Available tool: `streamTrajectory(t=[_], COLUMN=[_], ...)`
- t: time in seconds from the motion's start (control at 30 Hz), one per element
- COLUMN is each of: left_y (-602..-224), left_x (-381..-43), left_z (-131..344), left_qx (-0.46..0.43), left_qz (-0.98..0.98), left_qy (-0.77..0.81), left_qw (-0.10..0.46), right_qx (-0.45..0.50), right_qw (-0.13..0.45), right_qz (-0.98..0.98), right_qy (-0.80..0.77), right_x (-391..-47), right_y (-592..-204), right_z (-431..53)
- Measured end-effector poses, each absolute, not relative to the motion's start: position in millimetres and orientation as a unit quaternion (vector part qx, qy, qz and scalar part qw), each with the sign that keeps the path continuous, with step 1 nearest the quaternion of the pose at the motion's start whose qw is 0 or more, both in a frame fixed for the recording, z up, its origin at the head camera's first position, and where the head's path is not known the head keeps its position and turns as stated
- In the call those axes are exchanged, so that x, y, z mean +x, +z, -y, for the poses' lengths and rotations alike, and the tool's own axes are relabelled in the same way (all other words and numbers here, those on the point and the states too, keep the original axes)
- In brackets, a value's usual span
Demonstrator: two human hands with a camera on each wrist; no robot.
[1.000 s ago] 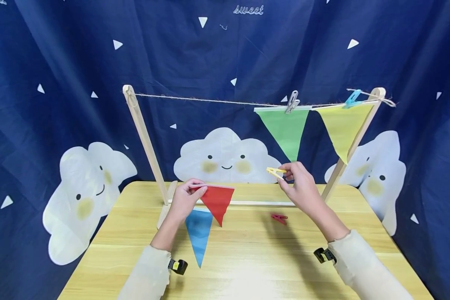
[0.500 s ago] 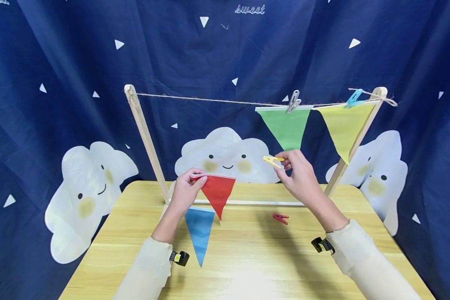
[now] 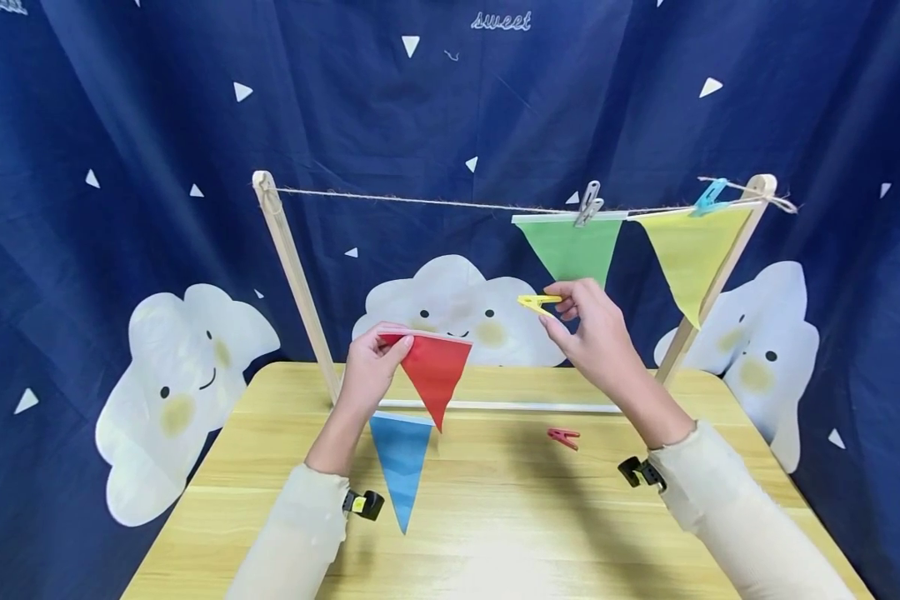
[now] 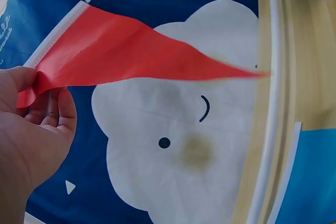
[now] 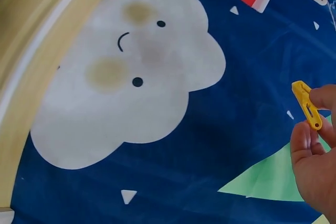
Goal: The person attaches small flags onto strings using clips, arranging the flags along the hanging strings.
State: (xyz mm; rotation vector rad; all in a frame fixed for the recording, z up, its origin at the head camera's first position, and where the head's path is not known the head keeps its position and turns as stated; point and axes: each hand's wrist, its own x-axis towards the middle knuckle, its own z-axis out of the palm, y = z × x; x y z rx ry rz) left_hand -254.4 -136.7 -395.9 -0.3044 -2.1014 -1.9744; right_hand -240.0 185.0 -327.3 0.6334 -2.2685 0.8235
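My left hand (image 3: 371,367) pinches a red triangular pennant (image 3: 437,367) by the left end of its white top edge; the pennant hangs point down in the air. In the left wrist view, thumb and fingers grip that corner of the red cloth (image 4: 121,51). A yellow clothespin (image 3: 537,303) is held between the thumb and fingers of my right hand (image 3: 594,333), just in front of the green pennant (image 3: 573,246). Above both hands runs a string (image 3: 405,198), tied between two wooden posts. Its left half bears no pennant.
On the string, a grey clothespin (image 3: 588,204) holds the green pennant and a blue clothespin (image 3: 710,197) the yellow pennant (image 3: 693,254). A blue pennant (image 3: 402,467) and a red clothespin (image 3: 563,437) lie on the wooden table (image 3: 480,500). Wooden posts (image 3: 292,275) stand at both sides.
Both hands have risen toward the string, the left with the red pennant, the right with the yellow clothespin. The right hand has also shifted slightly left.
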Motion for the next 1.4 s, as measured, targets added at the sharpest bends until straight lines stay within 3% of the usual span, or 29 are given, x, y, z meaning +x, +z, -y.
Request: streamTrajectory(t=[1.4], left_y=[-330], left_x=[-273], left_z=[110], left_qx=[-0.108], left_qz=[0.724], left_qy=[-0.662], left_qw=[0.157], right_qx=[0.284], right_qw=[0.366], right_qz=[0.835], right_qy=[0.296], right_x=[-243], right_y=[-249], right_z=[-162])
